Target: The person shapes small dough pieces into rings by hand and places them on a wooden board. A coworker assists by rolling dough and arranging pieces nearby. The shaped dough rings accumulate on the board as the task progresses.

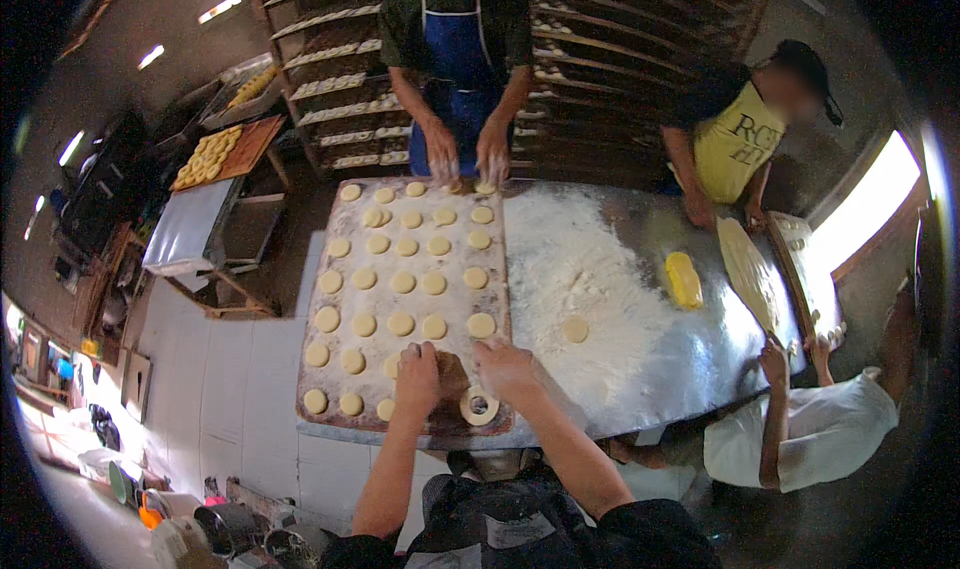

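My left hand [418, 374] is over the near part of a floured board [380, 299], its fingers curled together; what they hold, if anything, is hidden. A round dough disc [393, 366] shows beside it, partly covered. My right hand [507, 371] reaches in from the right, fingers stretched out and tips close to another dough disc [481, 325]. Whether they touch it I cannot tell. Just below my hands, near the board's front edge, lies a dough ring [465, 409] with a hole through its middle. Several pale discs sit in loose rows across the board.
Loose flour [575, 259] covers the metal table [640, 389] right of the board, with a yellow block [684, 280] beyond. Across from me a person in a blue apron [455, 59] handles dough. Two people at right hold a long dough sheet [748, 269]. Racks [340, 59] stand behind.
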`<state>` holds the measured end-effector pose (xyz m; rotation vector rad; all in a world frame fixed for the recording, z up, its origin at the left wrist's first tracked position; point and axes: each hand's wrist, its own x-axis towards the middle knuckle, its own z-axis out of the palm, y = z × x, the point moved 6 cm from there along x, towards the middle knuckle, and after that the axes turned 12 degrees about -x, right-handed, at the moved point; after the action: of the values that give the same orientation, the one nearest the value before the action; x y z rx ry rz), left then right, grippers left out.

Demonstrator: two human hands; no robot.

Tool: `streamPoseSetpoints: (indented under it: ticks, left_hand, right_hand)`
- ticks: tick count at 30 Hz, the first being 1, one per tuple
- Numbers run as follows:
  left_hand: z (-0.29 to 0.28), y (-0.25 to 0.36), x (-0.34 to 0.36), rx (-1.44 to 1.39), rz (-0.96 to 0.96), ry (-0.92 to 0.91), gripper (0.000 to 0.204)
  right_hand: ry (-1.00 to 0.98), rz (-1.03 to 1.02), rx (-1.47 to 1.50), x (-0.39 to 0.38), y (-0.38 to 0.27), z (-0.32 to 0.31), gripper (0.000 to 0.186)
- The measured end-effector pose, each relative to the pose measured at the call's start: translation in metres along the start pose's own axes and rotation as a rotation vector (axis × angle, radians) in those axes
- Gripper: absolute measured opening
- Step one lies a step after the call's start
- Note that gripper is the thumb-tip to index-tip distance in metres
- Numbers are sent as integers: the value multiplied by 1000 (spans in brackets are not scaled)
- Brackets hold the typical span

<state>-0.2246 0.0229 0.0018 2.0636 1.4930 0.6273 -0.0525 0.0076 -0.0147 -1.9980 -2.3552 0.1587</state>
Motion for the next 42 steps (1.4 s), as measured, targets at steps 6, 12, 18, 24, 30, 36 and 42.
streamPoseSetpoints:
  ticks: [6, 12, 18, 24, 30, 36, 42]
  left_hand:
    - [-3, 29, 7, -279, 32, 16, 20]
    - [-8, 73, 22, -386, -12, 138, 21]
    - [33, 119, 43, -474, 95, 156, 22]
    - [136, 165, 57, -321, 202, -99, 37]
    - [142, 197, 50, -39, 111, 150, 32]
    - [170, 224, 85, -559, -202, -7, 26]
    - [152, 253, 79, -935, -277, -21, 28]
  right_hand:
    - [-187, 84, 518, 7, 32, 22, 38]
    - [-30, -59, 232, 3, 16, 20, 46]
    - [-32, 30, 816, -6, 121, -16, 33]
    - [123, 325, 431, -7, 274, -42, 35]
    - [71, 112, 33, 12, 293, -26, 55]
    - [-61, 60, 653, -2, 291, -51, 51]
    - [-124, 38, 1248, -33, 282, -100, 58]
